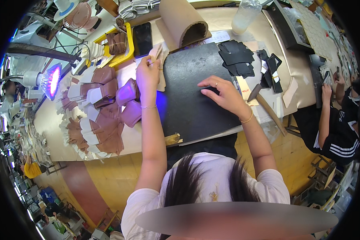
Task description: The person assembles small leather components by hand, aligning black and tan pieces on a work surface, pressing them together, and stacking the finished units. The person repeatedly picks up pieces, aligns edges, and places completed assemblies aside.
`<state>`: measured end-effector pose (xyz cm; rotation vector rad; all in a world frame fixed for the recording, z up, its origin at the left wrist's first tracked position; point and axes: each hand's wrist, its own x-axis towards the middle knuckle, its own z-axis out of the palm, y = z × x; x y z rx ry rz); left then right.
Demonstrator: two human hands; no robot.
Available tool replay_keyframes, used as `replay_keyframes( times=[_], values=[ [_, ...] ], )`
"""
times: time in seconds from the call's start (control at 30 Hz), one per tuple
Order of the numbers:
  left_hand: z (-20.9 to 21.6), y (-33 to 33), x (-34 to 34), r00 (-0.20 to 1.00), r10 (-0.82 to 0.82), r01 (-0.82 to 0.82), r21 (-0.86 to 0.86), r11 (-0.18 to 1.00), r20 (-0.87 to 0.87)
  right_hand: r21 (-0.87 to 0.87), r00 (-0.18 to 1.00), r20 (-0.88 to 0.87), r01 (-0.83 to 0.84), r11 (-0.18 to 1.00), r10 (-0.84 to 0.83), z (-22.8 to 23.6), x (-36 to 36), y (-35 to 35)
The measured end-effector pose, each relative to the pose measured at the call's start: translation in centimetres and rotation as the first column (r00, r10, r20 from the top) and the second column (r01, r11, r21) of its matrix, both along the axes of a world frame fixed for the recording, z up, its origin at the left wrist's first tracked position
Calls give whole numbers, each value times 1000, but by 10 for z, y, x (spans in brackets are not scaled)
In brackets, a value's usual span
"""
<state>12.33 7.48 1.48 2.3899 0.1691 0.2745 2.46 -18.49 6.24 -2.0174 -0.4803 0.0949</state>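
Watching this one remotely through the head cam, clock centred on the black mat. Biggest thing I've got is the table [218, 14], covered in smooth tan paper that's creased toward the right. On it sits the mat [180, 112], flat, roughly rectangular, with a dull scuffed surface. At nine o'clock there's a spread of brown and white pieces [110, 138], soft leathery-looking brown flaps fanned over each other like shingles. Twelve o'clock: a stiff tan sheet bent into an arch [184, 18], its end edge scalloped. Around ten I see a yellow plastic tray [130, 46] with brown bundles in it, and way out at nine a bulb lamp [52, 82] glowing violet. Hammer [272, 116] at about four, wooden handle slanting. Between one and two, a stack of thin matte black pieces [238, 60] with angular outlines. My right hand [224, 94] is at three over the mat, curled loosely, thumb and forefinger a narrow gap apart. Left hand [149, 74] is at ten, fingertips drawn in close by the pale beige pieces [162, 78], limp strips along the mat's edge; can't tell if it's pinching one
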Motion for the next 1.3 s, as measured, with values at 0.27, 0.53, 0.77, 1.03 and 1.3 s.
replay_keyframes(
  times=[0.27,0.53,0.77,1.03,1.3],
  values=[
    [10,11,-24,1000,29,-21,-761,648,-3,40,982,178,59,997,-65,-14,5,42],
    [8,5,-21,991,-43,-82,-832,549,-125,-343,844,527,103,934,100,-51,47,106],
    [56,24,-40,956,108,188,-852,489,273,-517,868,466,109,849,172,-67,49,109],
    [27,7,-16,991,-128,128,2,992,43,-410,838,543,217,886,46,-67,45,117],
    [26,5,-44,984,-176,176,-20,984,35,-390,905,424,152,908,30,-72,48,118]
  ],
)
